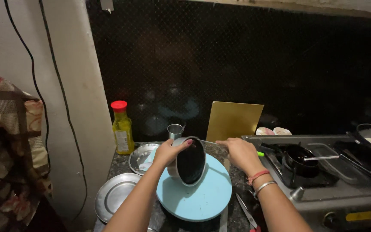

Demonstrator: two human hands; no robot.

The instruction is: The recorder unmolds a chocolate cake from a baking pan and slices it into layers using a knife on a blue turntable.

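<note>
The left hand (168, 151) has its fingers wrapped over the rim of a steel pot (188, 161), tipping it on its side so the dark inside faces the camera. The pot hangs over a round blue board (202, 195) at the table's (119, 163) centre. The right hand (241, 154) is closed on a thin tool with a green handle (260, 154), its tip reaching the pot's rim at 12 o'clock, seemingly to scrape. At 9 o'clock lie steel plates (113, 194); at 11 a yellow bottle (123, 129); at 3 a stove (323, 180) carrying a small pan (299, 160).
</note>
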